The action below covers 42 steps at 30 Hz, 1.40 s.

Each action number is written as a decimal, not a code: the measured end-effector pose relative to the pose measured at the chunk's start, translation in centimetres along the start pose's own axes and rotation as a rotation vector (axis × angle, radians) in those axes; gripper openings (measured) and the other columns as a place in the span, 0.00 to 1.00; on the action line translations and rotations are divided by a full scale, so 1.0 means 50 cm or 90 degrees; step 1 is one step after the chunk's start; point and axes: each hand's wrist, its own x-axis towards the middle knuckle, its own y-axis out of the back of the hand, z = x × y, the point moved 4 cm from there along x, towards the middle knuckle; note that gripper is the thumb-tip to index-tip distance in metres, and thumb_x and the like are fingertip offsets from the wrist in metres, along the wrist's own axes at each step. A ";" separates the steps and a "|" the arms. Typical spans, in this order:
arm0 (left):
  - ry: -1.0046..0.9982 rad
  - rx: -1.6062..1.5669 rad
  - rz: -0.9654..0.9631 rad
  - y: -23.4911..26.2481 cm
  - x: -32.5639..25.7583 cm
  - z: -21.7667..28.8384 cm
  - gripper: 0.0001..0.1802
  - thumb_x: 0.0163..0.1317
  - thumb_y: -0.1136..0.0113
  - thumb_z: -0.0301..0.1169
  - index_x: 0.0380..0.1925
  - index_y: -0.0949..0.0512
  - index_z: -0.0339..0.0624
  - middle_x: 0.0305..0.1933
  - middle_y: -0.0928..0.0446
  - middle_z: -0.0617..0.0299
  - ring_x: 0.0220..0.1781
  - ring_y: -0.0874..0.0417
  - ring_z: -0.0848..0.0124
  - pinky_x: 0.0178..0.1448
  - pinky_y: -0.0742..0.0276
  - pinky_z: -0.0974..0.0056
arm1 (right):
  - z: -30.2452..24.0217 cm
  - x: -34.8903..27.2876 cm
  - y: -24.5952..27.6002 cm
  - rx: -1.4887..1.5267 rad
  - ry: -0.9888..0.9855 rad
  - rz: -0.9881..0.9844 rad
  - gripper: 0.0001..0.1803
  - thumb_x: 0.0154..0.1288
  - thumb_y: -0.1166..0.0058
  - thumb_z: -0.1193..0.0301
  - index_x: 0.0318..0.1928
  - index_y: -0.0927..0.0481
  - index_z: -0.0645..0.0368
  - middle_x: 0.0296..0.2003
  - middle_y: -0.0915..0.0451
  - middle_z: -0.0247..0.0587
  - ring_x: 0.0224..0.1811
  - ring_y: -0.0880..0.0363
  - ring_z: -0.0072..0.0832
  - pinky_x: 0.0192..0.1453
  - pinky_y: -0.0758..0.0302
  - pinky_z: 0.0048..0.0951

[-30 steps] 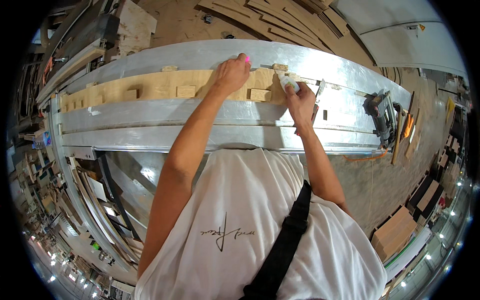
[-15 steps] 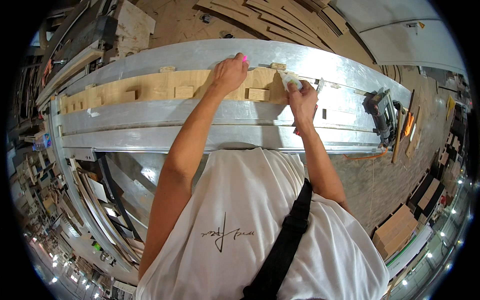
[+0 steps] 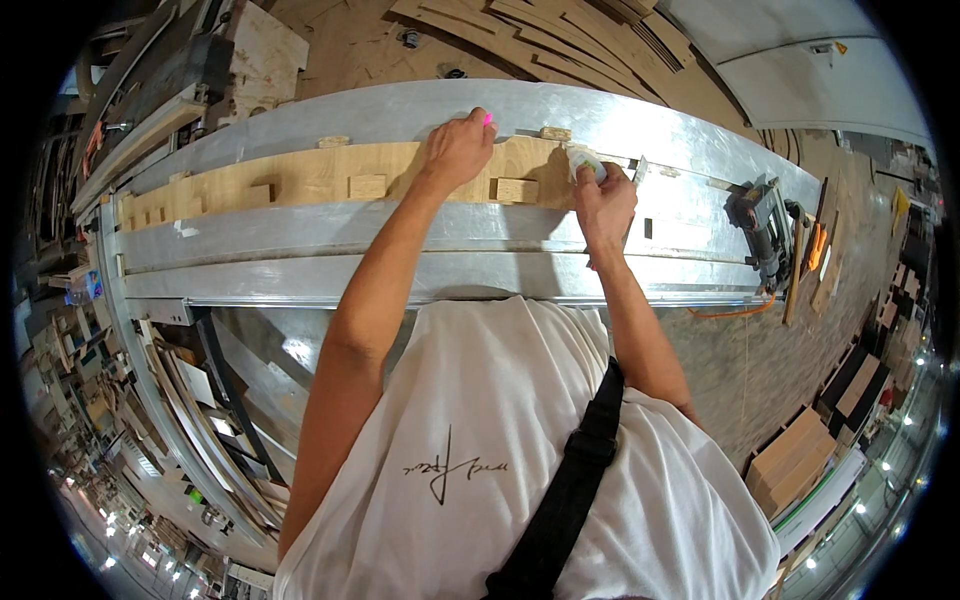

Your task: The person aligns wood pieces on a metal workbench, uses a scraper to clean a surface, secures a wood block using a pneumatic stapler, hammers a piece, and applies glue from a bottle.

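My left hand point(image 3: 458, 152) is closed above the far edge of a long pale wooden board point(image 3: 325, 172), with a small bright pink piece point(image 3: 488, 119) showing at its fingertips. Near the board's right end, my right hand point(image 3: 606, 200) grips a small whitish translucent object point(image 3: 583, 158) whose kind I cannot make out. Several small wood blocks lie along the board. One block point(image 3: 516, 190) is at the near edge between my hands, another point(image 3: 367, 186) is left of my left wrist, and a third point(image 3: 555, 133) touches the far edge.
The board lies on a long silver metal table point(image 3: 330, 225) with lengthwise grooves. A dark power tool point(image 3: 766, 235) with an orange cord stands at the table's right end. Cut sheet pieces point(image 3: 560, 45) cover the floor beyond, and boards point(image 3: 200, 400) lean below left.
My right hand has turned slightly, and the whitish object in it has tilted and shifted a little. My left hand stays nearly in place with the pink piece.
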 end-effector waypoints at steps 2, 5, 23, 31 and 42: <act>0.013 0.003 -0.010 0.002 -0.002 0.003 0.18 0.77 0.49 0.43 0.46 0.23 0.37 0.37 0.15 0.36 0.43 0.15 0.37 0.50 0.22 0.37 | -0.001 -0.001 -0.001 -0.012 0.010 0.016 0.19 0.63 0.38 0.63 0.39 0.14 0.72 0.26 0.15 0.60 0.29 0.13 0.48 0.40 0.20 0.43; 0.019 0.003 -0.015 0.006 -0.003 0.007 0.18 0.77 0.49 0.43 0.46 0.23 0.37 0.37 0.16 0.36 0.43 0.15 0.37 0.50 0.22 0.37 | 0.000 0.002 -0.005 -0.043 0.024 0.014 0.19 0.63 0.38 0.64 0.41 0.14 0.72 0.27 0.15 0.62 0.31 0.13 0.51 0.41 0.20 0.44; 0.014 -0.004 -0.010 0.006 -0.003 0.001 0.19 0.78 0.49 0.44 0.45 0.23 0.36 0.37 0.16 0.36 0.44 0.14 0.38 0.51 0.21 0.38 | -0.017 -0.005 -0.033 -0.037 0.130 -0.010 0.20 0.62 0.37 0.64 0.43 0.14 0.72 0.22 0.19 0.60 0.24 0.16 0.50 0.34 0.22 0.45; 0.021 0.000 -0.020 0.006 0.001 0.006 0.20 0.78 0.50 0.44 0.46 0.22 0.37 0.38 0.16 0.36 0.44 0.14 0.38 0.52 0.22 0.38 | -0.023 -0.005 -0.003 -0.100 0.112 0.024 0.17 0.64 0.39 0.64 0.41 0.15 0.71 0.27 0.15 0.62 0.31 0.12 0.56 0.40 0.18 0.47; 0.030 -0.093 0.050 0.028 -0.025 -0.001 0.17 0.78 0.50 0.44 0.48 0.21 0.44 0.40 0.15 0.40 0.46 0.14 0.39 0.52 0.20 0.40 | 0.057 -0.038 0.047 0.510 -0.146 -0.201 0.13 0.74 0.44 0.69 0.50 0.20 0.66 0.30 0.17 0.41 0.29 0.18 0.28 0.33 0.22 0.29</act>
